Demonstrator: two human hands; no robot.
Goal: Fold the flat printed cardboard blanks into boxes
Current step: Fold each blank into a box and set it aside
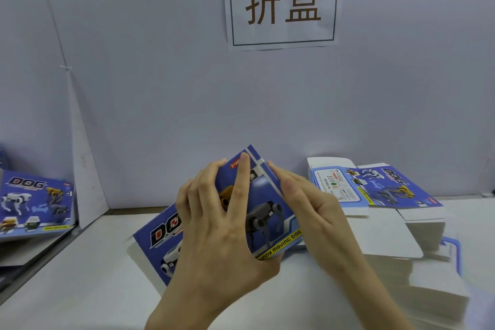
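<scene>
Left hand (214,228) gripping a blue printed cardboard blank (267,211) mid-table, thumb under its lower edge, right hand (313,211) flat-fingered against its right edge, stack of flat blanks (388,236) just right, printed cartons (34,203) far left.

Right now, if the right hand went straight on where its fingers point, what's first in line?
The blue printed cardboard blank: the right hand seems to touch its raised side panel, though depth is unclear.
</scene>
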